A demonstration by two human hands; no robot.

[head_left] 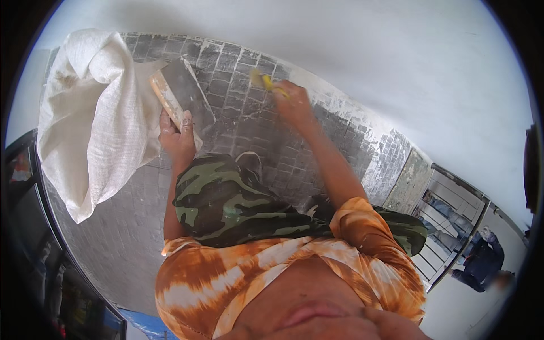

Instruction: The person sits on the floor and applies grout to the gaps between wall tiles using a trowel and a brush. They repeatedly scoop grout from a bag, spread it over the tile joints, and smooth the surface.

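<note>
Left hand [177, 136] grips trowel [180, 93]; right hand [293, 103] presses yellow sponge [264, 81].

My shirt [226, 277] is orange-and-white tie-dye, my trousers [226, 204] green camouflage. The sack [96, 119] is white; the wall tiles [317, 141] are grey.

left hand [177, 139]: gripping the wooden handle of a flat steel trowel [184, 93], blade lying against the wall
right hand [292, 102]: raised higher, closed on a yellow-handled tool [266, 82] whose tip touches the tiles; the tool is blurred
tiled wall [249, 130]: small dark grey tiles, pale joints, white smears toward its right end
white woven sack [93, 119]: hanging over the wall's left end, just beside the trowel
camouflage cloth [226, 204]: draped between the forearms
orange tie-dye shirt [209, 283]: on the person, at the lower edge
other person [481, 258]: dark clothes, crouched far right by a metal door frame [453, 226]
</note>
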